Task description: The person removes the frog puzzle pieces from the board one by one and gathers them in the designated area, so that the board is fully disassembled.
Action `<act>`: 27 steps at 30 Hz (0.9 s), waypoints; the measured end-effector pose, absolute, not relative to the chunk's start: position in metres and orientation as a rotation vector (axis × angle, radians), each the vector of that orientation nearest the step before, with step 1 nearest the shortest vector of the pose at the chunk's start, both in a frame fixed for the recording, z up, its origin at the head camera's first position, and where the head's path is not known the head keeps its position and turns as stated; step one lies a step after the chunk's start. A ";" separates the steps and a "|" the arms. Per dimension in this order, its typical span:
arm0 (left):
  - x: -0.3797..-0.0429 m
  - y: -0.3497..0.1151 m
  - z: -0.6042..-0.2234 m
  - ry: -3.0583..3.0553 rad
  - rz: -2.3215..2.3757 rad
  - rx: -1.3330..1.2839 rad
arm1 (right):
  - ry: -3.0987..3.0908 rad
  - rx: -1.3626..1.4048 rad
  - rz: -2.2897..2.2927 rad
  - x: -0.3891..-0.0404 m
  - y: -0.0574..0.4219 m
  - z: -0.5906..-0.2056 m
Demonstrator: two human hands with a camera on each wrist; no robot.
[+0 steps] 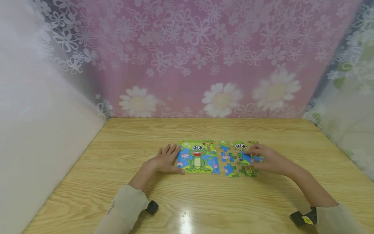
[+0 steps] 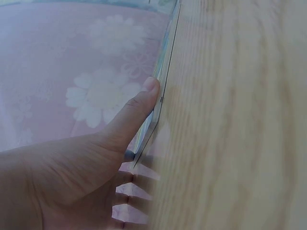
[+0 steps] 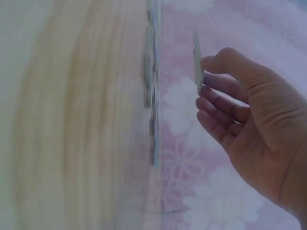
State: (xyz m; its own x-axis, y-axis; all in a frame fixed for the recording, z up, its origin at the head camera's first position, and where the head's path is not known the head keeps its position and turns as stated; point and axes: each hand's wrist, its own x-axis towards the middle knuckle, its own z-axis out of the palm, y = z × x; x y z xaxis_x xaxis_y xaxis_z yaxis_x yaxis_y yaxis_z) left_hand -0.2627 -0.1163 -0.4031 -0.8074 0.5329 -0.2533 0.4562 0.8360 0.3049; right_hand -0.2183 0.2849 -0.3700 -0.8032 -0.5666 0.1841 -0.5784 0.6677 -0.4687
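Observation:
A frog picture board (image 1: pixel 198 162) lies flat near the middle of the wooden table. My left hand (image 1: pixel 165 161) rests at its left side, fingers spread along the edge; the left wrist view shows the thumb (image 2: pixel 139 105) touching the board's edge. In my right hand (image 1: pixel 270 159) a blue jigsaw piece (image 1: pixel 245 158) is pinched between thumb and fingers. The right wrist view shows this jigsaw piece (image 3: pixel 197 67) lifted off the table. Beneath and around it lie other frog jigsaw pieces (image 1: pixel 230 170), some partly hidden by the piece and hand.
The wooden table (image 1: pixel 187 191) reaches back to a pink flowered curtain (image 1: pixel 181 74). A pale wall (image 1: pixel 43 130) stands on the left, and a flowered cloth (image 1: pixel 353 97) hangs on the right.

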 end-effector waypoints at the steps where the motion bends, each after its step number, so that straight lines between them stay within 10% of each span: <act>1: -0.262 -0.116 -0.403 2.685 0.334 0.748 | -2.852 0.968 0.825 -0.216 0.289 -0.369; 27: -0.258 -0.113 -0.396 2.700 0.337 0.771 | -2.881 0.864 0.725 -0.194 0.349 -0.393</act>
